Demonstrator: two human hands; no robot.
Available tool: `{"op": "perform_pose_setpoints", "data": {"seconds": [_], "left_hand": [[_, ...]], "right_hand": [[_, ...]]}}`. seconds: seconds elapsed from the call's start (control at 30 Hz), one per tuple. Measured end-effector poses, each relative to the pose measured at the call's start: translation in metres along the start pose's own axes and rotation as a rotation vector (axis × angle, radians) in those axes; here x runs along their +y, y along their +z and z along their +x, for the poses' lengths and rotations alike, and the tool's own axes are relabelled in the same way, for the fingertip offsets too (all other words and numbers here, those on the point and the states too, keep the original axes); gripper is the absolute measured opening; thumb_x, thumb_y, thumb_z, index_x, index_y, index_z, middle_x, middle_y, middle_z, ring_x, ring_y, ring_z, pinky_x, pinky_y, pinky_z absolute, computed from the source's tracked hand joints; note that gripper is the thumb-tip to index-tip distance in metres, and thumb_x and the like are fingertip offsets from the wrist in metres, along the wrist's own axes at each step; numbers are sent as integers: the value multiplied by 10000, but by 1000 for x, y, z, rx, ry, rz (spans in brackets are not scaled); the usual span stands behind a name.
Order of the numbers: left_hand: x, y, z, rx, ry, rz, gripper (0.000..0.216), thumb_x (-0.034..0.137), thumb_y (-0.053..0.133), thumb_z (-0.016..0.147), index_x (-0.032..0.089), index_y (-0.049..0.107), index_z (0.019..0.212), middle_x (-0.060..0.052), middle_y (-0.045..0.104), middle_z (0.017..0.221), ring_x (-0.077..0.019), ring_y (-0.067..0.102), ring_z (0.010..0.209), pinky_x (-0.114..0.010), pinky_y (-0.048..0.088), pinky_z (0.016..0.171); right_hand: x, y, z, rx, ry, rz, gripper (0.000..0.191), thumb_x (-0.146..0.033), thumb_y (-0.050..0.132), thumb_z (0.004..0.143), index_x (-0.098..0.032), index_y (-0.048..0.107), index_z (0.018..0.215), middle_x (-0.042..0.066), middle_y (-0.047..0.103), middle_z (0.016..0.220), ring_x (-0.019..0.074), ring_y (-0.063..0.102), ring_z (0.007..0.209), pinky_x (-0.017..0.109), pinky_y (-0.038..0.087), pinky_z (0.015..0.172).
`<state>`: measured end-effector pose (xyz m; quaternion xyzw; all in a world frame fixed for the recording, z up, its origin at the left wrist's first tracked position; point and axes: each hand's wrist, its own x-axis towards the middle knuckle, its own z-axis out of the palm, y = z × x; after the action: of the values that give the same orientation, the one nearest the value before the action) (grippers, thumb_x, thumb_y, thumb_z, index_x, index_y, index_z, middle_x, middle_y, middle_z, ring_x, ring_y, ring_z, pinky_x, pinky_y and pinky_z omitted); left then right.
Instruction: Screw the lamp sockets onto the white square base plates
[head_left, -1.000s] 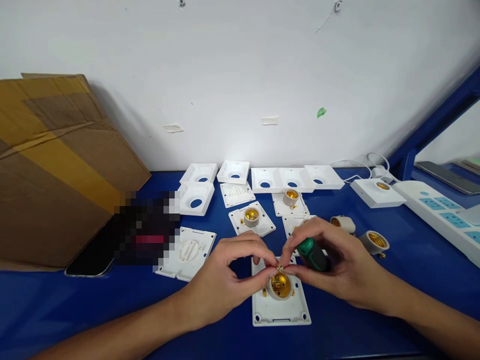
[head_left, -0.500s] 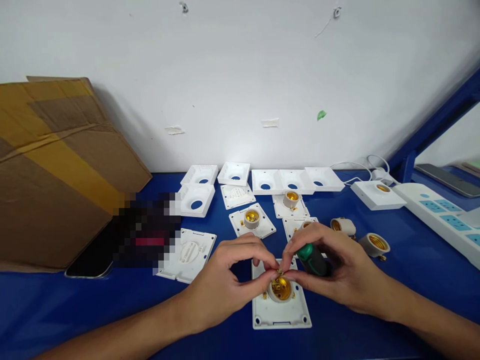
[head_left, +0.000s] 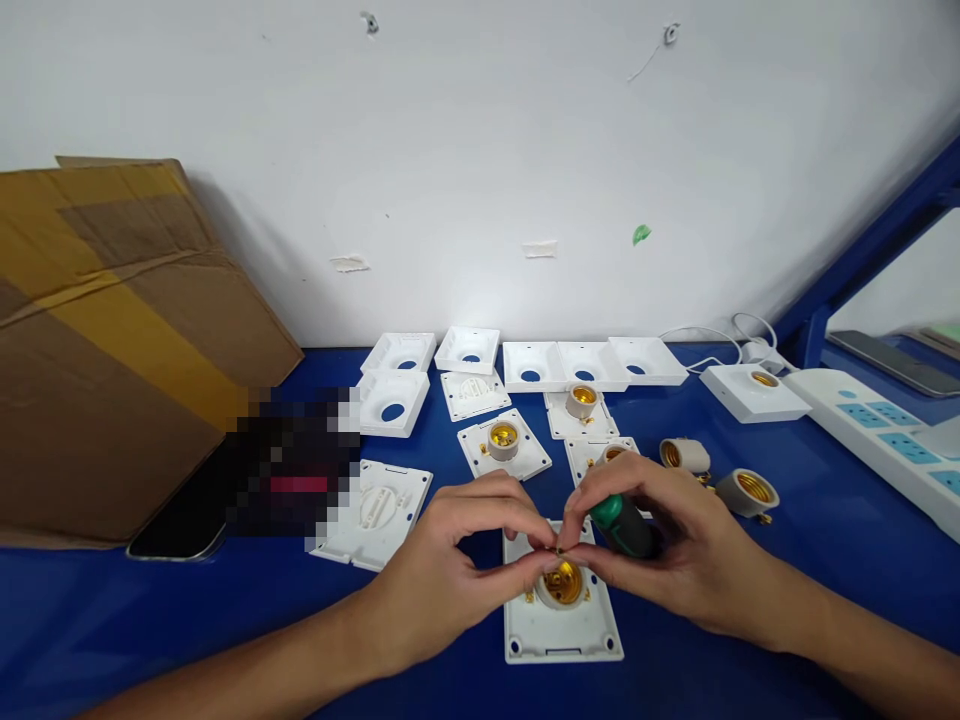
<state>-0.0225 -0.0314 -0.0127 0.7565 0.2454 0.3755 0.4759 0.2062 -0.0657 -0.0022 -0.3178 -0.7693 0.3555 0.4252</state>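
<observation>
My left hand (head_left: 484, 560) and my right hand (head_left: 675, 545) meet fingertip to fingertip, pinching a tiny brass-coloured screw (head_left: 559, 551); the fingers mostly cover it. Tucked in my right palm is a screwdriver with a green and black handle (head_left: 626, 525); its shaft is hidden. Directly below the fingertips, a round lamp socket (head_left: 562, 584) with a brass threaded inside sits on a white square base plate (head_left: 562, 640). Brass terminals stick out at both sides of the socket.
White covers with round holes (head_left: 529, 365) line the wall. Other plates with sockets (head_left: 504, 440) lie behind my hands. Loose sockets (head_left: 750, 492) and a power strip (head_left: 892, 430) are at right. A cardboard box (head_left: 112, 350) and a phone (head_left: 176, 520) occupy the left.
My fingertips have closed in around the small screw, so less of it shows. The socket, plate and other parts stay where they were.
</observation>
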Motion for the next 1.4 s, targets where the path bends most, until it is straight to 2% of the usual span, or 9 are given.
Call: {"op": "perform_pose_setpoints", "data": {"seconds": [0.1,0.27,0.33,0.5,0.63,0.83,1.13,1.27,1.4], "left_hand": [[0,-1,1,20,-12,-11,103,83,789,864,173,834,883,-50,750,806,-162,681,736,-271,524,684],[0,-3,2,42,-47,-24,115,97,784,872,177,863,897,-54,760,806,-154,685,735,-253,531,690],[0,-4,3,44,-59,-25,124,100,782,875,178,871,911,-60,765,814,-155,690,743,-248,529,691],[0,-4,1,46,-89,-24,150,98,778,874,197,879,925,-52,762,799,-154,679,744,-242,515,688],[0,-5,2,50,-103,-33,170,95,768,883,210,880,938,-49,764,813,-156,678,760,-241,510,695],[-1,-5,3,43,-109,-38,172,117,762,908,229,880,966,-40,756,815,-151,669,770,-234,497,696],[-5,-5,0,46,-130,-45,176,154,739,946,259,875,990,-33,762,847,-153,669,780,-238,496,705],[-5,-5,0,59,-154,-36,165,180,735,953,261,875,990,-35,755,843,-159,662,778,-246,491,705],[-4,-5,0,63,-179,-15,168,195,726,960,268,873,990,-27,748,831,-154,641,758,-247,479,696]], "right_hand": [[-1,-2,0,21,39,14,413,-141,769,931,-332,604,1258,-14,752,1009,131,742,913,258,607,821],[-5,-7,-1,113,137,39,520,-170,763,948,-411,538,1350,-31,770,978,135,745,881,222,594,677],[-7,-9,-1,153,141,22,510,-177,779,939,-414,563,1336,-32,788,1002,131,740,857,224,599,687],[-11,-13,0,245,86,-67,419,-193,793,930,-392,641,1266,-35,823,1014,153,779,940,253,633,802],[-12,-14,-1,289,67,-100,356,-215,798,926,-372,658,1213,-35,827,998,149,784,896,239,637,752],[-10,-14,1,253,57,-112,293,-231,789,931,-360,664,1162,-29,808,969,157,772,851,240,627,680],[-9,-20,2,175,67,-244,121,-271,711,987,-315,637,1072,-6,691,959,167,671,867,289,525,710],[-11,-25,5,164,90,-347,59,-322,667,1012,-296,616,1026,-17,607,891,142,586,742,283,473,647],[-10,-29,5,133,173,-380,95,-382,631,1030,-292,599,1031,-31,599,809,136,549,650,269,453,571]]}}
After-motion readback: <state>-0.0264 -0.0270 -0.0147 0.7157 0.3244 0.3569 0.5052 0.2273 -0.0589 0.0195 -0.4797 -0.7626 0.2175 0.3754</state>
